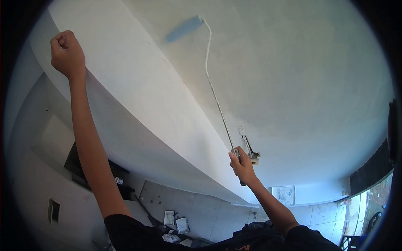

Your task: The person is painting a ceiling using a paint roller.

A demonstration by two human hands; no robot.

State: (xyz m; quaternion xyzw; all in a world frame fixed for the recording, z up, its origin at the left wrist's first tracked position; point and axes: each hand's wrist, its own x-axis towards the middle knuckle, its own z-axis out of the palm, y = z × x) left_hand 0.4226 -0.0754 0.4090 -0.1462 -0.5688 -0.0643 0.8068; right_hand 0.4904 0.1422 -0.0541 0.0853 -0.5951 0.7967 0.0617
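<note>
My right hand point(243, 167) is wrapped round the handle of a long paint roller point(218, 102). Its thin metal rod runs up and away, bending near the top into a white cranked part. The bluish roller sleeve point(184, 28) lies against the pale, patchily painted wall surface point(284, 75), close to the edge of a white band point(146, 83). Raised at the far left, my left hand point(67, 54) is closed in a fist beside that band's outer edge. Nothing shows in its curled fingers, and whether it touches the band is unclear.
An electrical fitting point(254, 158) with dark wires sits just beyond my right hand. Below are a tiled floor point(205, 213), white trays point(182, 225) and a dark piece of furniture point(77, 167). A small opening point(54, 211) is at lower left; a wheel point(374, 221) stands at right.
</note>
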